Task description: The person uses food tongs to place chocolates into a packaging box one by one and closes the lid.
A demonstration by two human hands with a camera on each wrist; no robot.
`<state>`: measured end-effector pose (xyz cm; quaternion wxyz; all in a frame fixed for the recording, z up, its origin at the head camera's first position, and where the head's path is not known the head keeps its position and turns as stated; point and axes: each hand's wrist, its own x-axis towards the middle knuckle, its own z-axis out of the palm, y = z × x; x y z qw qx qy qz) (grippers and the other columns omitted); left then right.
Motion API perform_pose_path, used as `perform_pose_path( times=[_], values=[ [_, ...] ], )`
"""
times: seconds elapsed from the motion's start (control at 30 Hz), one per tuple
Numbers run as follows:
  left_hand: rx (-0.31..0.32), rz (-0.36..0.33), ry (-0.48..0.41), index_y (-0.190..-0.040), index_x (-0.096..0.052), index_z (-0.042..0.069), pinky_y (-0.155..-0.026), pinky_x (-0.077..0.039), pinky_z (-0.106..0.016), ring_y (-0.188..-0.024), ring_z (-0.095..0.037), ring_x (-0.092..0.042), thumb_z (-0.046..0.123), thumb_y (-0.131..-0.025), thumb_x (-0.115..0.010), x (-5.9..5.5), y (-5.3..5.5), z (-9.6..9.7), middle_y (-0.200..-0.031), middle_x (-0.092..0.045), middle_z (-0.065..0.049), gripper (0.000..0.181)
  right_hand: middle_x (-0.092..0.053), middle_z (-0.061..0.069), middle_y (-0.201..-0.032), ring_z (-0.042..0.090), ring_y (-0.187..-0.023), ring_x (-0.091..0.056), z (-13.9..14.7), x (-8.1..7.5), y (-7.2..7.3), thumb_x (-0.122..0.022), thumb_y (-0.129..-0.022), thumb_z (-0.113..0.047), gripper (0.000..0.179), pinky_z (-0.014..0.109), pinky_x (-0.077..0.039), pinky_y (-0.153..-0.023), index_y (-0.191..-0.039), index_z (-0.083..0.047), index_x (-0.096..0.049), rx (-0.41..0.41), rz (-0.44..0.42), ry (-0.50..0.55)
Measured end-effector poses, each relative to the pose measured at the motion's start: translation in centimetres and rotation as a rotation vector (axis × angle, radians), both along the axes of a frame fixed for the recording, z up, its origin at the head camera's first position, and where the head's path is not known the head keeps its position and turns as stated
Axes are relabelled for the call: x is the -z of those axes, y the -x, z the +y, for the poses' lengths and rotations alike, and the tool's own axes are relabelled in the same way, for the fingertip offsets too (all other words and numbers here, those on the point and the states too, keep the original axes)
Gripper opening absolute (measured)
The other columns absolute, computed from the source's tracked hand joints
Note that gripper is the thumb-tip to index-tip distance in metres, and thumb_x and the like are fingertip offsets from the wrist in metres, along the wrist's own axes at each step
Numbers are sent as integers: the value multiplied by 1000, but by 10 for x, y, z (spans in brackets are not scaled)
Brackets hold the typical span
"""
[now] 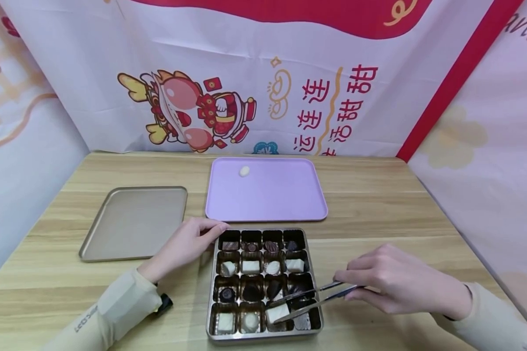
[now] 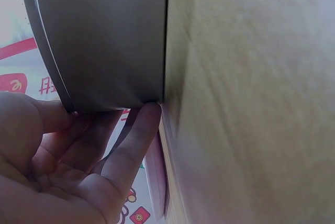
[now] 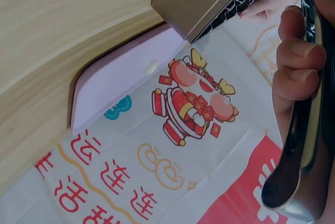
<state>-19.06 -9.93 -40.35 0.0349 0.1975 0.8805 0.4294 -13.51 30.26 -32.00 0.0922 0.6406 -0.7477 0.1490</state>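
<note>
In the head view, a metal box [image 1: 263, 338] with a gold divided insert holds dark and white chocolates in rows. My left hand [image 1: 193, 240] grips its far left corner; in the left wrist view bent fingers [image 2: 138, 140] meet the box's grey side wall [image 2: 104, 41]. My right hand [image 1: 388, 279] holds metal tongs [image 1: 320, 302] from the right. Their tips are either side of a white square chocolate [image 1: 277, 313], tilted in the front row's third compartment. The right wrist view shows fingers [image 3: 301, 80] curled round the tongs [image 3: 285, 182].
Behind the box lies a purple tray [image 1: 268, 204], with one small white oval piece [image 1: 244, 171] near its back left. A beige metal tray [image 1: 133, 224] lies to the left. A printed cloth [image 1: 263, 87] hangs along the table's back edge.
</note>
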Motion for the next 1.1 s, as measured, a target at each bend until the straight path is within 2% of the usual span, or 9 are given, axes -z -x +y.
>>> perform_pose_path(
  times=[0.13,0.3,0.37,0.53,0.7,0.8,0.87,1.03,1.1],
  values=[
    [3,-1,-4,-119,-71,8,-100,-43,-49,-115,-27,-60,23,-102,-56,-1,0,0,-118,-68,-7,27,-57,-14,-82,-5,-68,-51,-2,1,1,-77,-87,-19,27,9,-43,-59,-110,-10,-67,-3,-6,-17],
    [5,-5,-4,-119,-71,7,-100,-43,-49,-114,-27,-61,22,-102,-55,-2,-1,1,-118,-68,-8,27,-62,-12,-88,-3,-72,-56,-2,-3,5,-73,-91,-21,27,14,-49,-61,-113,-8,-68,23,-42,-8],
    [4,-7,0,-120,-70,6,-100,-42,-49,-114,-27,-61,22,-103,-55,-2,-1,1,-118,-68,-8,28,-63,-11,-91,-4,-73,-57,-2,-5,9,-72,-92,-22,26,15,-49,-61,-113,-8,-69,40,-67,11],
    [0,-10,1,-120,-70,7,-100,-42,-49,-115,-26,-60,24,-103,-55,-1,-1,0,-119,-68,-8,29,-68,-8,-93,-6,-70,-57,-3,-9,25,-72,-92,-26,27,17,-50,-58,-111,-7,-71,96,-60,85],
    [-3,-11,-2,-120,-71,8,-101,-42,-49,-117,-27,-59,26,-103,-55,-1,-1,0,-119,-68,-8,29,-71,-4,-95,-5,-65,-55,-8,-10,46,-70,-94,-31,31,19,-49,-54,-112,-6,-72,189,-36,119],
    [-2,-12,-3,-119,-71,9,-100,-42,-49,-117,-28,-59,26,-103,-55,-1,-1,-1,-119,-68,-8,29,-69,-7,-89,-5,-59,-49,-15,-9,62,-72,-92,-29,28,19,-45,-50,-110,-7,-73,251,-23,133],
    [2,-13,-6,-119,-71,9,-100,-42,-50,-116,-28,-59,26,-103,-55,-1,-1,-1,-119,-68,-8,28,-71,-4,-89,-3,-59,-51,-20,-8,74,-76,-88,-25,27,23,-46,-50,-109,-7,-74,302,-11,139],
    [11,-13,-18,-118,-71,9,-100,-43,-49,-115,-27,-60,25,-102,-56,0,-1,-1,-117,-68,-7,28,-67,-3,-77,1,-49,-44,-40,-5,107,-77,-87,-26,29,27,-40,-46,-109,-7,-74,477,1,81],
    [8,-16,-22,-118,-72,9,-100,-43,-49,-115,-27,-60,25,-102,-56,0,-1,-2,-117,-69,-7,27,-61,-5,-68,4,-46,-41,-49,-4,121,-75,-89,-29,28,28,-37,-44,-107,-7,-74,545,-16,46]
  ],
)
